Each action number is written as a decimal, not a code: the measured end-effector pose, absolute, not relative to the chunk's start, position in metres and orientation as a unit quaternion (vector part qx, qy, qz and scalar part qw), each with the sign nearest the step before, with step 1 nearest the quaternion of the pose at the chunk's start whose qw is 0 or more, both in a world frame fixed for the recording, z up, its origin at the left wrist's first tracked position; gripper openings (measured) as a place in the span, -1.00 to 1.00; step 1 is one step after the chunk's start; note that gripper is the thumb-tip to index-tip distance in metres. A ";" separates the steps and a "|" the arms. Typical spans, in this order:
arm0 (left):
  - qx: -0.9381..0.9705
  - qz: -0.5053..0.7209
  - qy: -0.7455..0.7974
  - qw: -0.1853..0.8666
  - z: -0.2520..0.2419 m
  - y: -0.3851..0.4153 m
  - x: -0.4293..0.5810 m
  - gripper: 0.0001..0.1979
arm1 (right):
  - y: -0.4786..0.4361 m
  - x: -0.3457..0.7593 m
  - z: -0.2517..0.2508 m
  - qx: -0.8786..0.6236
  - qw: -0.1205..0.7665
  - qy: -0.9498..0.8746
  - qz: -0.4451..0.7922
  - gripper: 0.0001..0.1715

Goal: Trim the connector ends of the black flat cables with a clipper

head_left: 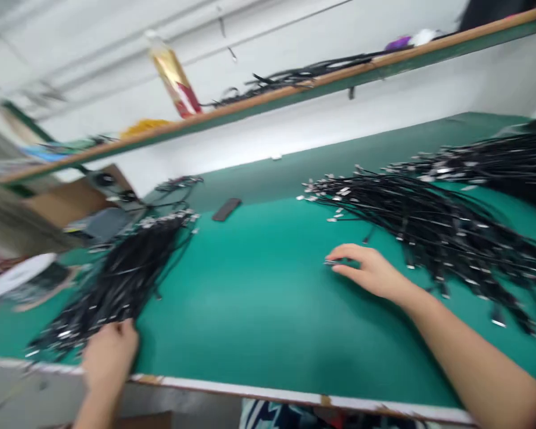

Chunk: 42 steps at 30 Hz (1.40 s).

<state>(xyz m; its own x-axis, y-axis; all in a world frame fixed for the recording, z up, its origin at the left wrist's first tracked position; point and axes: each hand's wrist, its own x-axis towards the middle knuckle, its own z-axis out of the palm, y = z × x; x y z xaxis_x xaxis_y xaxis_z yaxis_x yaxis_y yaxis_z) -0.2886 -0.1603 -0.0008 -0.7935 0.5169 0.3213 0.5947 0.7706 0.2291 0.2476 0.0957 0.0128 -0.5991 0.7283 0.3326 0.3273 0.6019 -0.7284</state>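
Note:
My right hand (370, 271) is above the middle right of the green mat, with thumb and forefinger pinched on a small metallic piece (330, 262). It looks like a connector tip, but its exact kind is unclear. At the near end of the left pile of black cables (127, 268), my left hand (111, 351) has its fingers curled down at the connector ends. What those fingers hold, if anything, is hidden and blurred. To the right of my right hand lies a larger spread of black cables (411, 214) with silver connectors.
More black cables (509, 155) lie at the far right. A dark flat phone-like object (227, 210) rests on the green mat (250, 286). A white-sided spool (20, 277) is at the left. Above runs a shelf (259, 98) carrying a gold-and-red bottle (174, 77) and loose cables.

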 end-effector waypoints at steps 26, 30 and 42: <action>-0.252 -0.174 -0.950 -0.054 0.041 -0.092 -0.290 -0.64 | 0.095 0.241 -0.003 -0.376 0.366 -0.393 0.755 -0.62; -0.236 -0.264 -0.926 -0.128 0.052 -0.096 -0.292 -0.66 | 0.091 0.241 -0.004 -0.362 0.351 -0.383 0.774 -0.66; -0.174 -0.603 -0.742 -0.235 0.117 -0.107 -0.302 -0.65 | 0.082 0.228 0.007 -0.404 0.350 -0.357 0.767 -0.53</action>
